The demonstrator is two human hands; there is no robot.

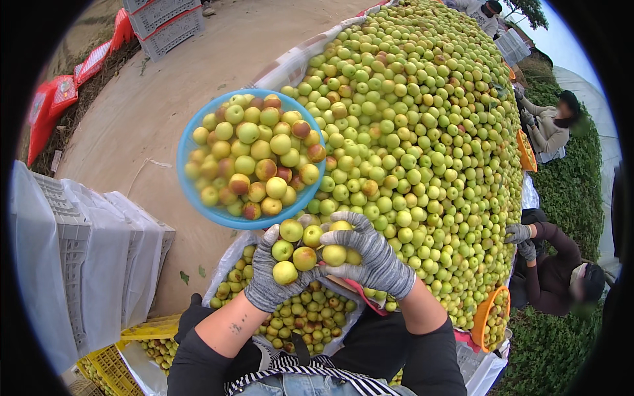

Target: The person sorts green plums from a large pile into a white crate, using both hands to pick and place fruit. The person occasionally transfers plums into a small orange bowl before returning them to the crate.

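My left hand (262, 284), in a grey knitted glove, is palm up with several yellow-green jujubes (285, 272) cupped in it. Close beside it, my gloved right hand (379, 262) has its fingers curled over more jujubes (335, 255). Both hands are above a crate with a pale plastic liner (350, 303), which holds many jujubes. Just beyond my hands stands a round blue plastic basket (181, 163), filled with green and red-brown jujubes. A large heap of jujubes (421, 148) spreads from my right hand into the distance.
White-lined grey crates (99, 257) stand at left, with yellow crates (111, 369) below them. More grey crates (171, 29) are stacked farther off. Across the heap, gloved co-workers (550, 267) sit near orange baskets (480, 321). Red netting (47, 109) lines the ground's far-left edge.
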